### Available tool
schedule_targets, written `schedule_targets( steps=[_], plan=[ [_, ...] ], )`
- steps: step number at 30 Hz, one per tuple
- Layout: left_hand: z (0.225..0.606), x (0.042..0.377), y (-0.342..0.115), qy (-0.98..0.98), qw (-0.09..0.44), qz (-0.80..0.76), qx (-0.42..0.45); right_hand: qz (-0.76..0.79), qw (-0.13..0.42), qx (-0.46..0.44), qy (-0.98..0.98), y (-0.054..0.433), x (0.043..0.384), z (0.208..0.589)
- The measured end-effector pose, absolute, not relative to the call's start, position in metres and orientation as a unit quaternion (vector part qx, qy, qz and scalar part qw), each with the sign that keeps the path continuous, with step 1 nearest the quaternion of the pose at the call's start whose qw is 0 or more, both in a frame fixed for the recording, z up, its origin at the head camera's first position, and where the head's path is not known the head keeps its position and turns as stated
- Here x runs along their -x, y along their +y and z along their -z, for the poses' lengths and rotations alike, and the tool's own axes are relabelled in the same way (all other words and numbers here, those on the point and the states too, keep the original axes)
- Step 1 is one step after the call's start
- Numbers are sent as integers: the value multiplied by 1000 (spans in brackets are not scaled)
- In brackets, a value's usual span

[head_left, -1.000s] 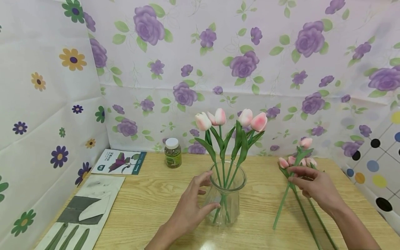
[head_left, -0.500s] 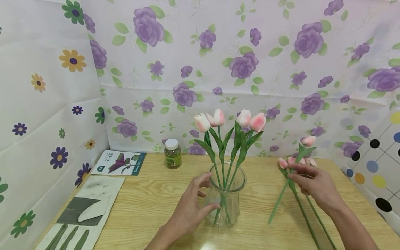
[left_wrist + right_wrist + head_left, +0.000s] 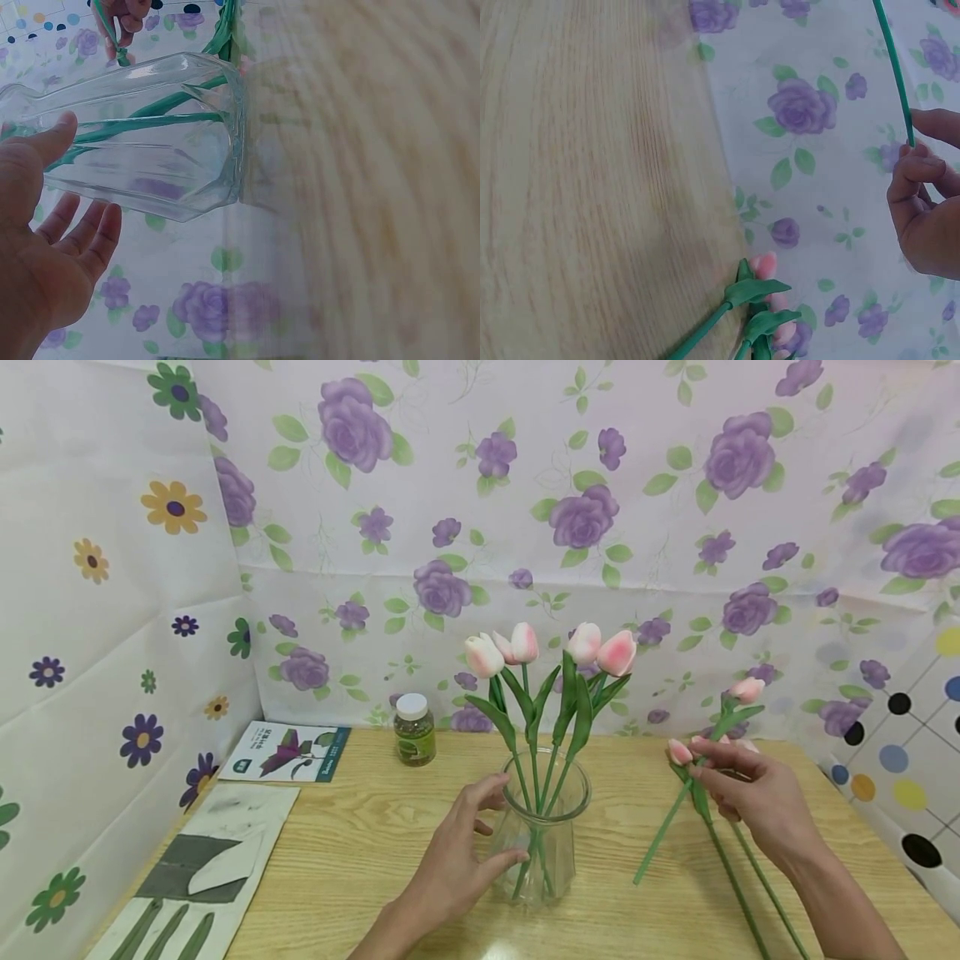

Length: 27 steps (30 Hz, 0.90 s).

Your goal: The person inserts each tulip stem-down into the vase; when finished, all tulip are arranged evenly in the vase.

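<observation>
A clear glass vase [image 3: 557, 856] stands upright on the table, with several pink-white artificial tulips [image 3: 617, 653] in it, their green stems crossing inside. My left hand [image 3: 457, 852] holds the vase's left side, thumb across the near face and fingers round behind. In the left wrist view, the thumb lies over the glass vase [image 3: 150, 142]. To the right, my right hand [image 3: 765, 806] pinches the stem of a single artificial tulip [image 3: 746, 691], raised and tilted, its stem end pointing down-left. Under it lie several more tulips [image 3: 679, 752], partly hidden by the hand.
Behind and left of the vase is a white-lidded jar [image 3: 415, 742]. A printed leaflet [image 3: 288, 750] and a grey-white cloth pouch [image 3: 198, 860] lie along the table's left side. Floral sheets [image 3: 517, 510] hang at the back edge and both sides.
The tulip in my right hand has tilted further, its stem end swinging left and up and its bloom shifting right. My left hand stays at the vase.
</observation>
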<state>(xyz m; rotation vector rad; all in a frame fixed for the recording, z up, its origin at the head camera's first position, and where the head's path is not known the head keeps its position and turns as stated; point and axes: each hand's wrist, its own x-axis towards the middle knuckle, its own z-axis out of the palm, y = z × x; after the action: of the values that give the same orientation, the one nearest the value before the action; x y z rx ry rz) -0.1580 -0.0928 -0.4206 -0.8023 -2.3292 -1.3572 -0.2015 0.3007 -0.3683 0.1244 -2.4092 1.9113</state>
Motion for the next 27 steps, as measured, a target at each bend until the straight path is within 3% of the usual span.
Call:
schedule_targets(
  steps=[27],
  plan=[
    [420, 156, -94, -820, 138, 487, 268, -669, 70, -24, -739, 284, 199, 342]
  ],
)
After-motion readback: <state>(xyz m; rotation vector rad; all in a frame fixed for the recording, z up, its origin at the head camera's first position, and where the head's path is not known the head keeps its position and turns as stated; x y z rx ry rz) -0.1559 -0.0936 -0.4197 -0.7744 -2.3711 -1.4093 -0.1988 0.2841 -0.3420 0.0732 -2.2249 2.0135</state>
